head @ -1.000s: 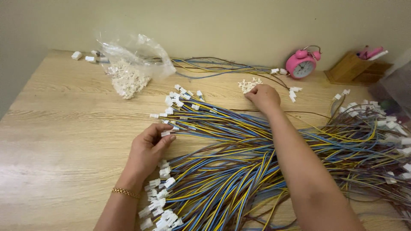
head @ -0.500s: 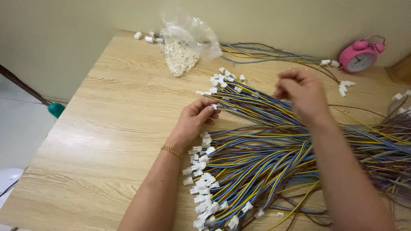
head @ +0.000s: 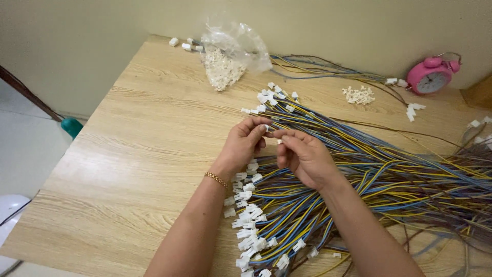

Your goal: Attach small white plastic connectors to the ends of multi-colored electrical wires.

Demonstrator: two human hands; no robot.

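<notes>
My left hand (head: pixel 246 143) and my right hand (head: pixel 303 155) meet over a big spread of blue, yellow and brown wires (head: pixel 369 169) on a wooden table (head: pixel 138 154). Between the fingertips of both hands sits a small white plastic connector (head: pixel 270 131) at a wire's end. Many wires end in white connectors (head: pixel 251 225) fanned along the bundle's left edge. A gold bracelet (head: pixel 216 178) circles my left wrist.
A clear plastic bag of white connectors (head: pixel 225 61) lies at the back of the table. A small pile of loose connectors (head: pixel 359 95) sits near a pink alarm clock (head: pixel 433 77). The table's left edge drops to a light floor with a teal object (head: pixel 72 125).
My right hand came back from the loose connector pile at the far side and joined my left hand at a wire end. The camera view shifted left.
</notes>
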